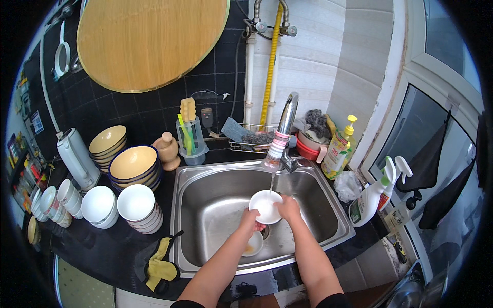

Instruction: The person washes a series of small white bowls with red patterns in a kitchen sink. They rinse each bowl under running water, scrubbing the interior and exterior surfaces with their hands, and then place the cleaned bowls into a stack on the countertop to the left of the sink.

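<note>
Between my two hands is a small white bowl (265, 207), held over the steel sink (205, 236) under a thin stream of water from the chrome faucet (288, 115). My left hand (250, 220) grips its left rim, thumb inside and fingers beneath. On the opposite side my right hand (288, 208) closes around the right rim. Below, on the sink floor, lies another white dish (253, 244) with a brownish stain, partly covered by my left forearm. The drain shows just beside that dish.
Stacked white bowls (136, 203) and cream bowls (134, 164) stand left of the sink, near a yellow-and-black cloth item (159, 264). Behind are a utensil holder (191, 141) and a wire rack (251, 146). A dish soap bottle (339, 151) and spray bottles (368, 200) stand at right.
</note>
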